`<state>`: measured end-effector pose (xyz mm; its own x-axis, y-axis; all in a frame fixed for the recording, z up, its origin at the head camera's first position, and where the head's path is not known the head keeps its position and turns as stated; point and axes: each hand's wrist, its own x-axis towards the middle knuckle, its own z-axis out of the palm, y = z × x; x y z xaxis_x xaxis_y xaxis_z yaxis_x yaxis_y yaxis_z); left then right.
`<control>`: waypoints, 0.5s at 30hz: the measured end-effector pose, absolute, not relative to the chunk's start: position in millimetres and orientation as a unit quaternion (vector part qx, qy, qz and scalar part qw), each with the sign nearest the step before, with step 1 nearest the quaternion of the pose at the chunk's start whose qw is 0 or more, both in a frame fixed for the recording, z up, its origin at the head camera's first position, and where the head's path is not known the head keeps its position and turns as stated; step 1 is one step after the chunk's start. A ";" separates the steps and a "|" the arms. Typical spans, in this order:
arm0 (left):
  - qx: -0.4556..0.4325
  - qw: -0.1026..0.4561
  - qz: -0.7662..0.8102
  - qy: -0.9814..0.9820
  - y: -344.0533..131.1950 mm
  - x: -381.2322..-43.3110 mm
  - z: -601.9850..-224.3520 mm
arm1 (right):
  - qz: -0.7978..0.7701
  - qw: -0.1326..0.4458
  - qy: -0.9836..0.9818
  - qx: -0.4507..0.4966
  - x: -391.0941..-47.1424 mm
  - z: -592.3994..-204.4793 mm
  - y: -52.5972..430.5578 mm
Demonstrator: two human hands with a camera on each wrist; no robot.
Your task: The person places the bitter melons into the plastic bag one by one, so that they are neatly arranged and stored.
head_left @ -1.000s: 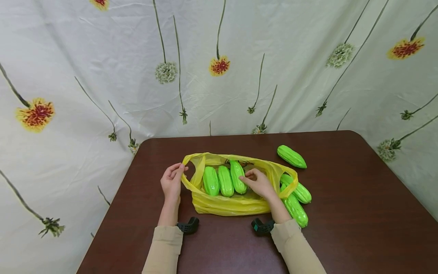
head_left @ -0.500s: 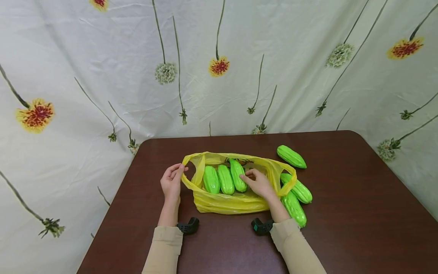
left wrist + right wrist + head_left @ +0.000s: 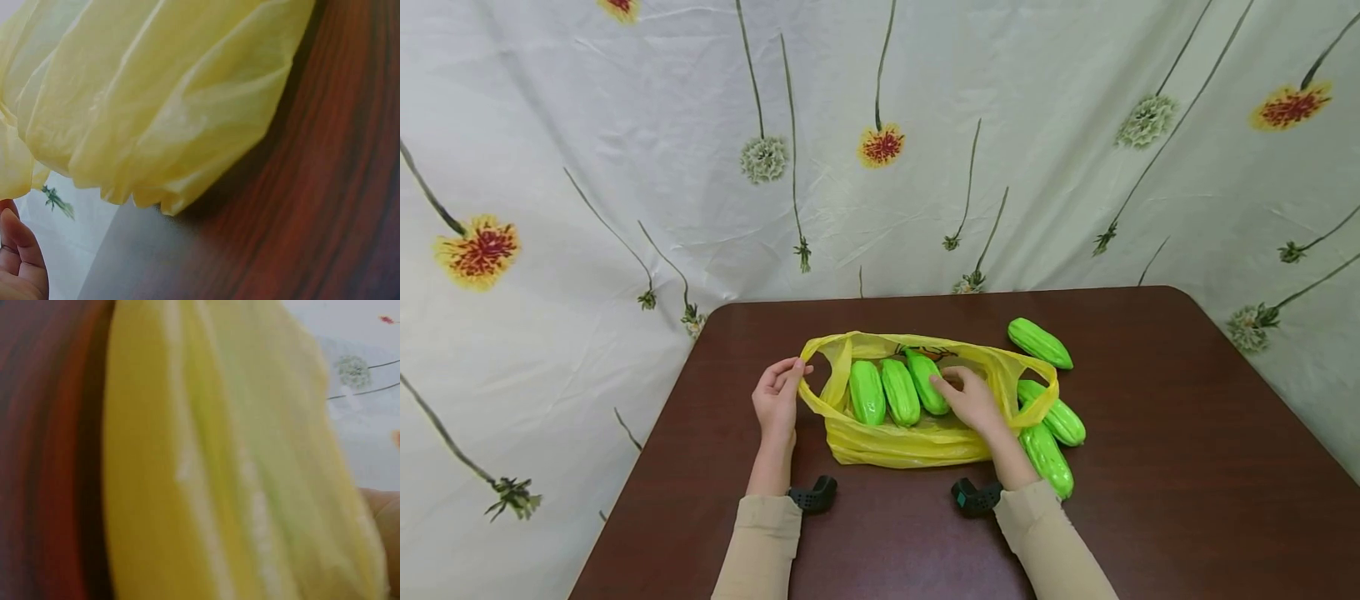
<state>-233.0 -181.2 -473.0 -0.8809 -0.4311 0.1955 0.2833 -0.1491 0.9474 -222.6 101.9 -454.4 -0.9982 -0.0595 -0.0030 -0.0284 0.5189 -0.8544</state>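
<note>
A yellow plastic bag (image 3: 910,452) lies on the table with its mouth open, holding two glossy green cucumbers on the left, one of them a ridged cucumber (image 3: 867,393), and a slanted green cucumber (image 3: 925,382) on the right. My left hand (image 3: 777,392) pinches the bag's left handle between thumb and fingers. Inside the mouth, my right hand (image 3: 972,400) has thumb and curled fingers at the slanted cucumber's right side; its far fingers are partly hidden. In the right wrist view the bag's blurred wall covers most of that hand.
Outside the bag on the right, two more cucumbers lie crossed, the nearer cucumber (image 3: 1047,460) beside my right forearm. A separate cucumber (image 3: 1040,342) is farther back. Behind the brown table (image 3: 1165,417) hangs a flowered cloth (image 3: 1060,183).
The bag and the cucumbers in it have shifted slightly right. The slanted cucumber tilts a little more, moving with my right hand. My left hand stays at the handle.
</note>
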 end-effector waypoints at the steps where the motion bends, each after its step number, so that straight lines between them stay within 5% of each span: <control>1: 0.060 0.237 -0.756 -0.607 -181.0 -233.1 -472.8 | -0.494 0.012 0.869 -0.027 -221.6 -451.6 102.3; 15: 0.059 0.240 -0.752 -0.611 -180.8 -233.0 -472.5 | -0.546 -0.035 0.834 -0.071 -200.6 -398.6 128.3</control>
<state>-233.0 -180.8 -472.5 -0.8776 -0.4337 0.2044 0.2891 -0.1386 0.9472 -200.6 128.3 -398.6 -0.9874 -0.0801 0.1366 -0.1572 0.3943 -0.9054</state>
